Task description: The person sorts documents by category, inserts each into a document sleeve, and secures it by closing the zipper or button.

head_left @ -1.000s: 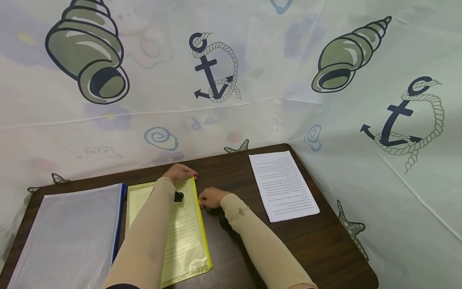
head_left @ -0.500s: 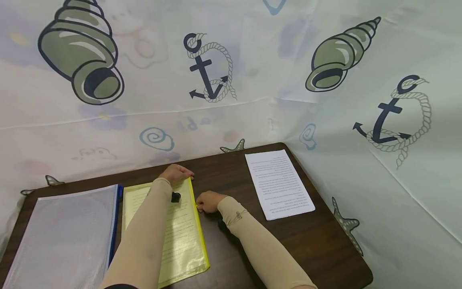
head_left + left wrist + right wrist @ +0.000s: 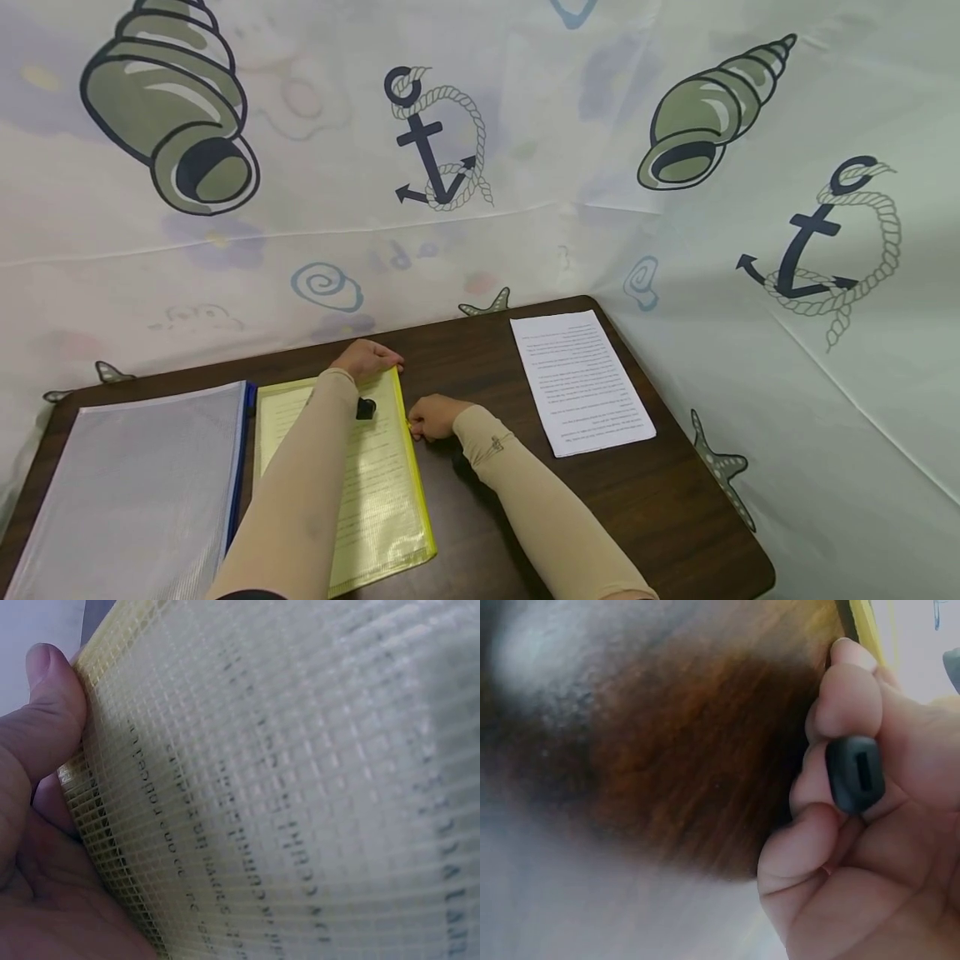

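A yellow mesh zipper pouch point(image 3: 378, 500) with printed paper inside lies in front of me. At its far right corner my left hand point(image 3: 367, 359) grips the edge; in the left wrist view the thumb point(image 3: 56, 690) presses the mesh and the fingers go behind it. Lower on the pouch's yellow right border, my right hand point(image 3: 437, 416) pinches the small zipper pull point(image 3: 409, 426), which the fingertips mostly hide. The right wrist view shows curled fingers point(image 3: 802, 844) meeting the yellow edge, with a small black plastic piece point(image 3: 855, 774) in front of them.
To the left lies a clear mesh pouch point(image 3: 150, 492) with a blue edge. A stack of printed sheets point(image 3: 582, 383) rests at the right on the dark wooden table point(image 3: 667, 517). A patterned curtain point(image 3: 540, 167) stands behind and to the right of the table.
The head view has shifted slightly, moving everything a little left in it. Both hands keep their places on the yellow pouch.
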The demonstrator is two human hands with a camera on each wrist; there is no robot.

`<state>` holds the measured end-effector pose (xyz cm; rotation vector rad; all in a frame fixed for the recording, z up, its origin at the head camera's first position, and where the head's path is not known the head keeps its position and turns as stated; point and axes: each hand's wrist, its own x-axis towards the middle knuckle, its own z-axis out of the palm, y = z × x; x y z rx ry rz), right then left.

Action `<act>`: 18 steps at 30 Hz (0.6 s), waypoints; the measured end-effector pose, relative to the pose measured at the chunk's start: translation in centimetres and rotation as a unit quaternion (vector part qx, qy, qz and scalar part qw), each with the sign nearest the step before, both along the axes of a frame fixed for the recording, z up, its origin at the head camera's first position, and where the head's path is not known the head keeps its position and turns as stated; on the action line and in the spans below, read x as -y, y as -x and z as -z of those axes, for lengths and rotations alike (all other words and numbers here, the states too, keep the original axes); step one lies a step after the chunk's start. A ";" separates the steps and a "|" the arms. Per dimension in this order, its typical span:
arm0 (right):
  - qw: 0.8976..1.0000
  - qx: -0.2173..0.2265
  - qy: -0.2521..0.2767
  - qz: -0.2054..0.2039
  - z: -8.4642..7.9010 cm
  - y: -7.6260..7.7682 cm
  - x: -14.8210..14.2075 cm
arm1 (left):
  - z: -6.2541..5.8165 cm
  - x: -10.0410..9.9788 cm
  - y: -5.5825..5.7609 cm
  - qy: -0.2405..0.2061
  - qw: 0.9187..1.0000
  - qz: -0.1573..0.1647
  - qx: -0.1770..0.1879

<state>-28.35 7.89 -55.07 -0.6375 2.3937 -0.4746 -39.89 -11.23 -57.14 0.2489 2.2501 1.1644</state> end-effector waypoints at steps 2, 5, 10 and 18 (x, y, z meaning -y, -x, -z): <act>1.000 0.003 0.000 -0.002 -0.2 0.2 0.1 | -0.3 0.1 0.1 0.002 1.000 0.003 -0.003; 1.000 0.002 0.006 -0.008 -0.5 0.4 0.1 | -0.7 0.4 0.2 0.008 1.000 -0.001 -0.007; 1.000 -0.008 0.017 0.006 -0.1 0.0 0.0 | -0.7 0.4 -0.1 0.007 1.000 0.003 -0.010; 0.999 -0.031 0.010 0.005 0.4 -1.6 -0.3 | -0.6 0.2 -0.5 0.002 1.000 0.000 -0.017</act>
